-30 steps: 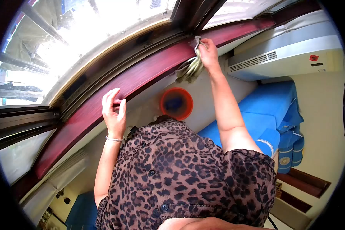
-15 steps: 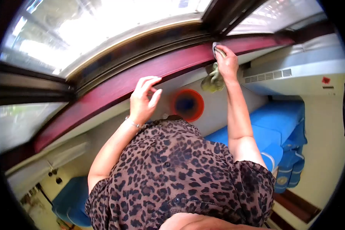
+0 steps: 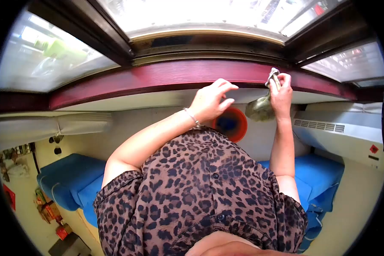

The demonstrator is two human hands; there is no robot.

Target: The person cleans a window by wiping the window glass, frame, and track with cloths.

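right hand (image 3: 280, 91): fingers clenched round the crumpled olive-green cleaning cloth (image 3: 262, 106), top of it pressed to the dark red wooden window sill (image 3: 158, 77)
cloth: bunched end sticks up pale between the fingers at the sill's front edge, rest hangs loose below the fist, in front of the white wall
left hand (image 3: 209, 100): holds nothing, fingers spread and slightly curled, fingertips at the sill's lower edge, contact unclear; thin silver bracelet (image 3: 192, 117) on the wrist
hands: near each other, not touching
sill: runs across the frame under the dark-framed window panes (image 3: 192, 17)
round orange plastic bucket (image 3: 231, 123): below and between the two hands, partly hidden by the left hand, blue inside
blue cushioned bench (image 3: 68, 183): low on both sides of the person
white wall-mounted unit with vent slots (image 3: 341, 136): right of the right forearm
leopard-print blouse (image 3: 200, 192): fills the lower centre
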